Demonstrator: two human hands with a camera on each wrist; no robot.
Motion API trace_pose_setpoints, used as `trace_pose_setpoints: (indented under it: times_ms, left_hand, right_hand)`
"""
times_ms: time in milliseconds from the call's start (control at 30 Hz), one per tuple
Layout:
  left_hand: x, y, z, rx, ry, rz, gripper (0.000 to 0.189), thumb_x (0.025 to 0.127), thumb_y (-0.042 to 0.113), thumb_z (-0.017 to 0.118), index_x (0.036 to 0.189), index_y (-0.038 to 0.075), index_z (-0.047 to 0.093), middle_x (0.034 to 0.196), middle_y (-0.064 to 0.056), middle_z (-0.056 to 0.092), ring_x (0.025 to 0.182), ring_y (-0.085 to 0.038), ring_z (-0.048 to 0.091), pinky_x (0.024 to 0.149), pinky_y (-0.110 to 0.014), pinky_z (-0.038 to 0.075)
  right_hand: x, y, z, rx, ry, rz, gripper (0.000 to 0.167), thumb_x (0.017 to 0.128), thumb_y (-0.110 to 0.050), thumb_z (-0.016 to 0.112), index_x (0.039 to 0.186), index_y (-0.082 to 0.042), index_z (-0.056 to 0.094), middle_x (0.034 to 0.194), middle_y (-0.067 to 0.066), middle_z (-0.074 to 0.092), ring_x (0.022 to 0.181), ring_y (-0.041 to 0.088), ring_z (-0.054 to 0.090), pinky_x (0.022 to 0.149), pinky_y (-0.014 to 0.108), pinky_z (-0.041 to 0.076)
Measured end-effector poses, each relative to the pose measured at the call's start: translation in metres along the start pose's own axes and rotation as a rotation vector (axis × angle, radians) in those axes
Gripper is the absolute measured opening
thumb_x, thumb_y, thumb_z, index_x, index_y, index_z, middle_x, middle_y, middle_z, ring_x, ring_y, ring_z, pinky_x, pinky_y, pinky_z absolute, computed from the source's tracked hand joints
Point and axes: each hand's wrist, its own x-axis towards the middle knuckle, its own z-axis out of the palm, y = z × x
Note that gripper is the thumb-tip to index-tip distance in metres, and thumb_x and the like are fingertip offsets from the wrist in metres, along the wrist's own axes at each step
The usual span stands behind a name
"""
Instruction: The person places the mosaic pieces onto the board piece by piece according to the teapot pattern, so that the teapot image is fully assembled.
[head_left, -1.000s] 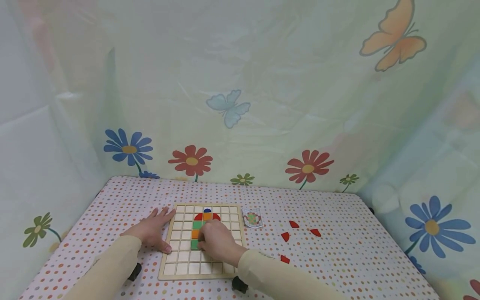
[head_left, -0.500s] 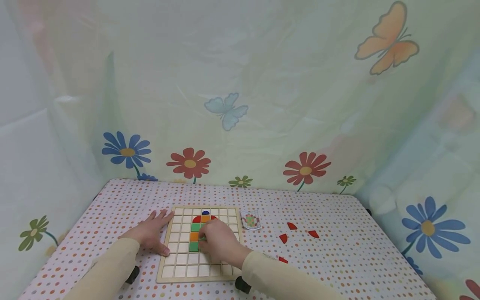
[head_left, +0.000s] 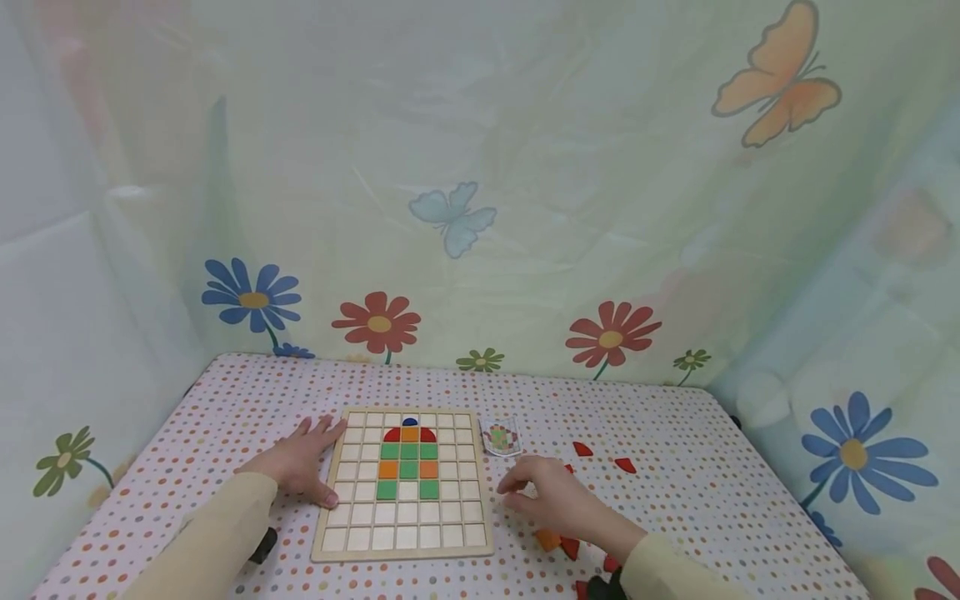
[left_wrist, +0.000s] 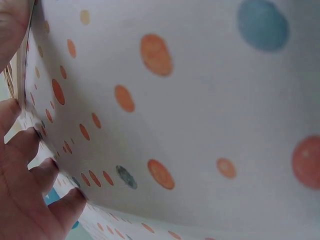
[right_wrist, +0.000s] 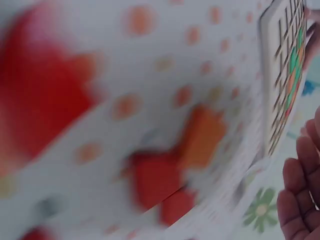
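We see the left hand [head_left: 300, 462], spread and empty, touching the left edge of the gridded board [head_left: 367, 537], coloured tiles [head_left: 408, 451] in its middle columns, a picture card [head_left: 500, 437] beyond, and the right hand [head_left: 555, 497], loosely curved and empty, near red pieces [head_left: 625, 465].

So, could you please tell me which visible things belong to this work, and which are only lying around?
Seem part of the work:
gridded board
coloured pieces on the board
patterned card beside the board
loose red pieces
orange piece near the right hand
left hand at the board's edge

Seem only surroundings:
dotted table cover
flowered backdrop
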Motion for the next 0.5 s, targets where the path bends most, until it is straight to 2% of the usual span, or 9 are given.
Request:
trace_pose_setpoints:
  times_ms: [167, 500]
  left_hand:
    - [-0.002, 0.002, -0.001, 0.009, 0.011, 0.006, 0.121, 0.064, 0.033, 0.096, 0.161, 0.007, 0.029, 0.169, -0.027, 0.014, 0.155, -0.054, 0.005, 0.118, -0.076, 0.017]
    - [-0.002, 0.000, 0.000, 0.007, 0.017, 0.002, 0.122, 0.064, 0.033, 0.097, 0.161, 0.007, 0.028, 0.168, -0.027, 0.014, 0.155, -0.054, 0.004, 0.118, -0.076, 0.015]
  right_hand:
    - [-0.041, 0.034, -0.015, 0.050, 0.018, 0.069, 0.009, 0.094, -0.017, 0.074, 0.101, -0.015, 0.077, 0.097, -0.008, 0.071, 0.089, 0.004, 0.064, 0.083, 0.039, 0.059]
    - [-0.103, 0.084, -0.025, 0.140, 0.059, 0.215, 0.015, 0.092, -0.022, 0.076, 0.104, -0.013, 0.076, 0.099, -0.005, 0.073, 0.084, -0.001, 0.062, 0.076, 0.022, 0.055]
